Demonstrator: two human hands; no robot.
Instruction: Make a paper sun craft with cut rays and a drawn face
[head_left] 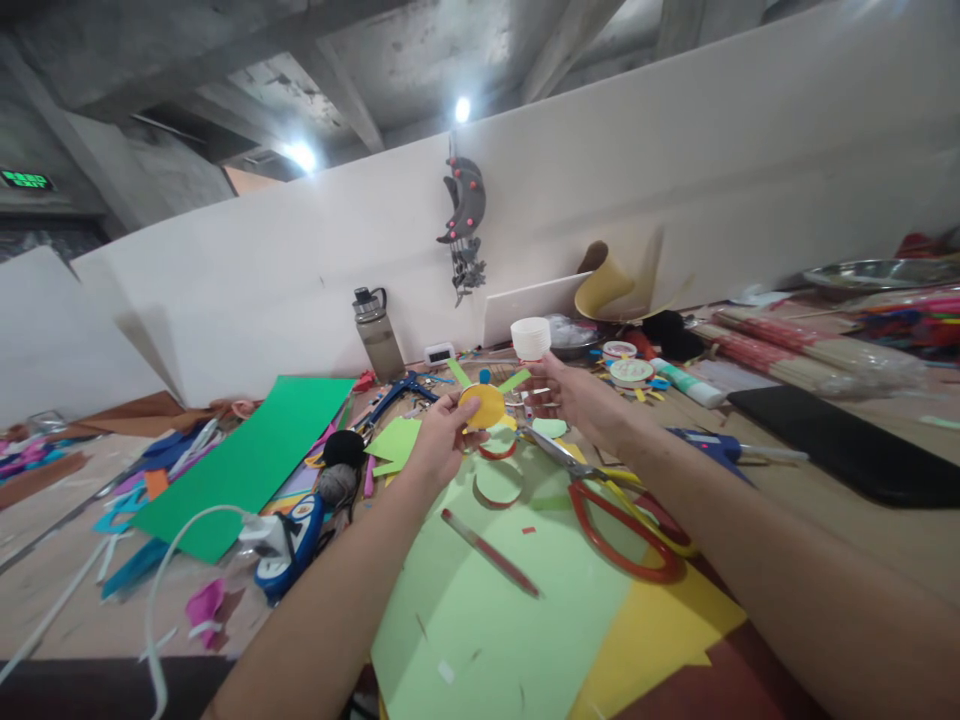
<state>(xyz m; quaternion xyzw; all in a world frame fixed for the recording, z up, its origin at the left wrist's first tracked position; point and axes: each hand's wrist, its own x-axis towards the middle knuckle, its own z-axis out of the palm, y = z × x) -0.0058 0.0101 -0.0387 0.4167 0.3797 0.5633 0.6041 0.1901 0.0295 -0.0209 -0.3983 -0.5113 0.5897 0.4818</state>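
My left hand [442, 440] pinches the yellow disc [486, 409], probably light, bendable, best held by its edge; my right hand's [576, 396] grip I cannot tell.

The tabletop [82, 630] is brown and very messy. On the left is a big green sheet [251, 470], lying over other bits. Just beside it are a black ball [343, 448] and a gray ball [337, 485]. Nearer the front lies a pink scrap [205, 608]. A bottle [379, 340] stands at the back. Light green paper [510, 640] lies over yellow paper [660, 650] in the middle. On the right are a long black pad [847, 445] and a white tube [688, 383].
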